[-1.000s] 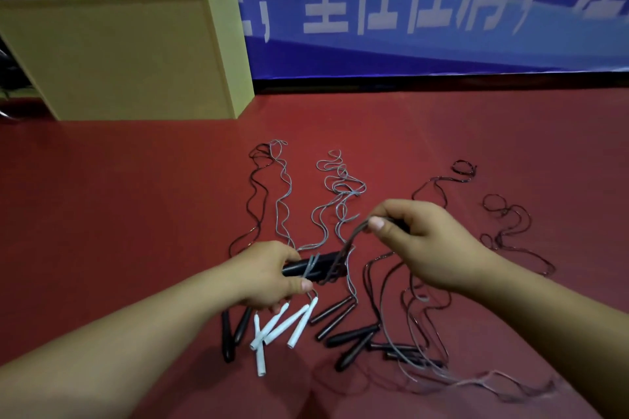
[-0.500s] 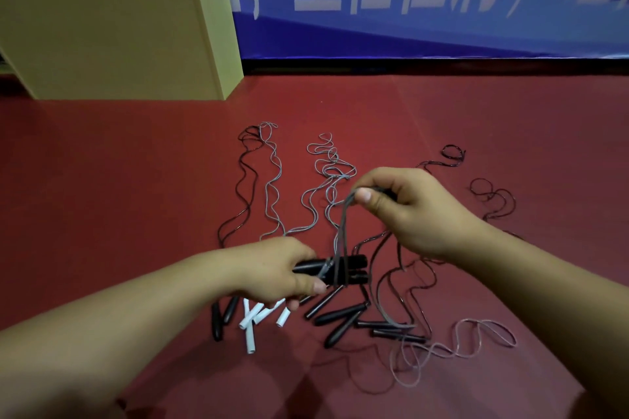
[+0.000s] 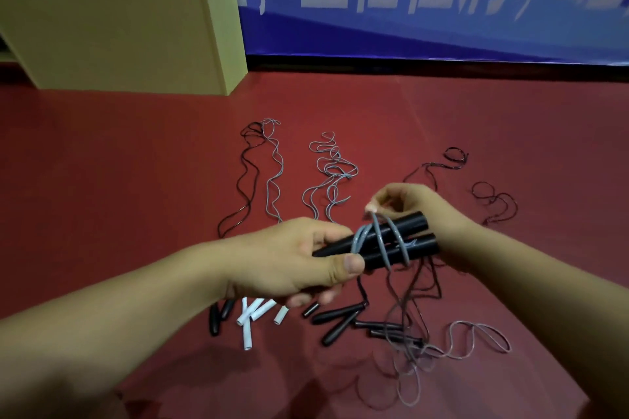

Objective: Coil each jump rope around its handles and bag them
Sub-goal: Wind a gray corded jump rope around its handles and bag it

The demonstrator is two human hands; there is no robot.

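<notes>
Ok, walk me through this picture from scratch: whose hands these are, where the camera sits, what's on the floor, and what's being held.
There is no machine here. A person wears a camera on the head, so the single view looks forward and down at their own two arms.

The left hand grips a pair of black handles held side by side. The right hand pinches a grey rope, which already makes a few turns around those handles.

On the red floor lie more jump ropes, uncoiled: white handles, other black handles, and loose cords stretching away. Behind stand a yellow box and a blue banner. No bag is visible.
</notes>
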